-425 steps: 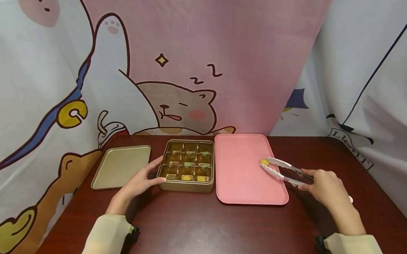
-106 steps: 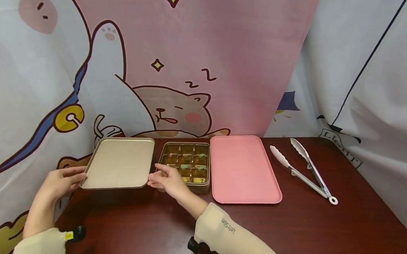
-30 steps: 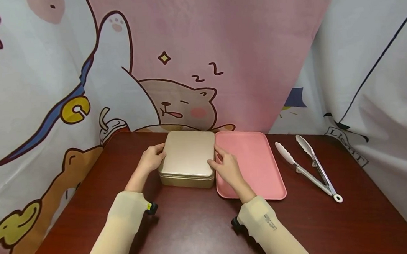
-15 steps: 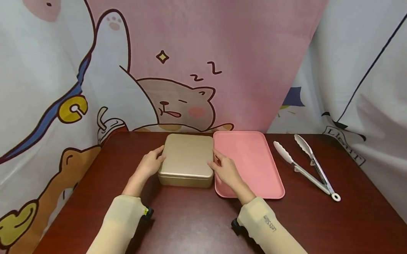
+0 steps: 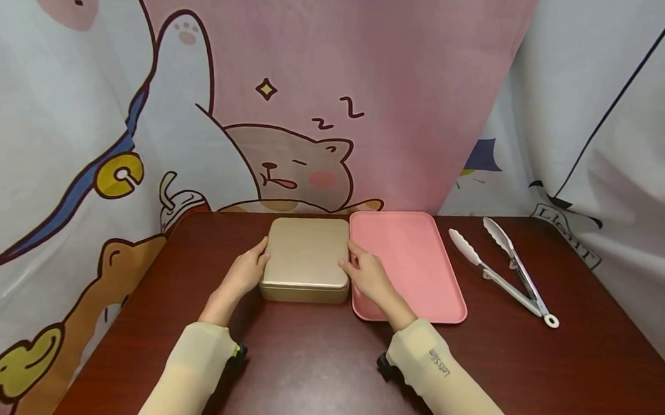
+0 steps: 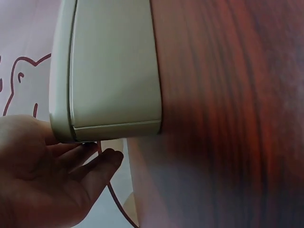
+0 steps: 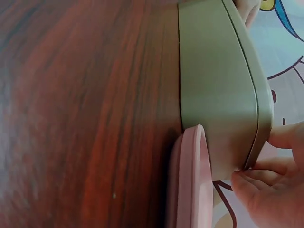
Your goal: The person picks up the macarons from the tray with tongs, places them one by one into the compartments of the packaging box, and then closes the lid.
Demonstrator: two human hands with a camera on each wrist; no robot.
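Note:
A champagne-gold square box (image 5: pixel 303 293) stands on the table with its lid (image 5: pixel 308 249) on. Only a thin seam shows between the lid and the box wall (image 7: pixel 213 71), and the contents are hidden. My left hand (image 5: pixel 244 270) holds the lid's left edge, its fingers bent at the side in the left wrist view. On the opposite edge my right hand (image 5: pixel 370 273) grips the lid, the thumb near the top edge and the fingertips (image 7: pixel 244 183) at the seam.
Against the box's right side lies a pink tray (image 5: pixel 409 266). White-tipped tongs (image 5: pixel 508 280) rest spread on the dark wooden table (image 5: pixel 318 371) farther right. A cartoon-printed cloth (image 5: pixel 395 104) hangs behind.
Earlier, my right hand held the tongs on a yellow piece; the tongs were then laid down. Both hands carried the lid from the left onto the compartmented box, and its front gap has narrowed.

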